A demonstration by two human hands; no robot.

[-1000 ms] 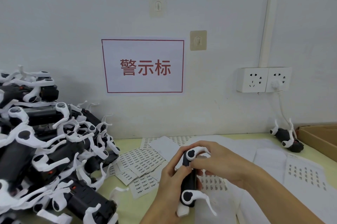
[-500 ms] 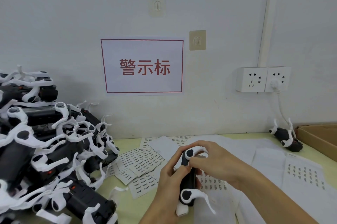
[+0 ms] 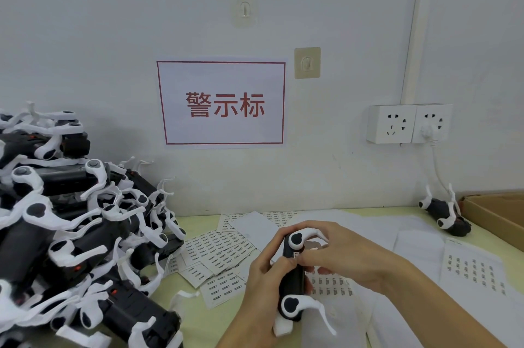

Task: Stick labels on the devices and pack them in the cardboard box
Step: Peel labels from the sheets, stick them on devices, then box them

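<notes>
I hold one black device with white clips (image 3: 293,281) upright over the table. My left hand (image 3: 262,288) grips its body from the left. My right hand (image 3: 337,259) curls over its upper part, fingertips pressing a small label (image 3: 297,255) on its side. A big pile of the same devices (image 3: 65,234) fills the left. Another device (image 3: 445,214) lies at the far right next to the cardboard box (image 3: 499,214). Sheets of small labels (image 3: 221,254) lie on the table.
White backing sheets (image 3: 419,242) and a label sheet (image 3: 476,271) cover the table's right part. A wall socket (image 3: 408,123) with a plugged cable and a red-framed sign (image 3: 221,103) are on the wall behind.
My right hand's fingers have shifted slightly on the device's upper side, pressing at the label. The device and my left hand stay almost where they were.
</notes>
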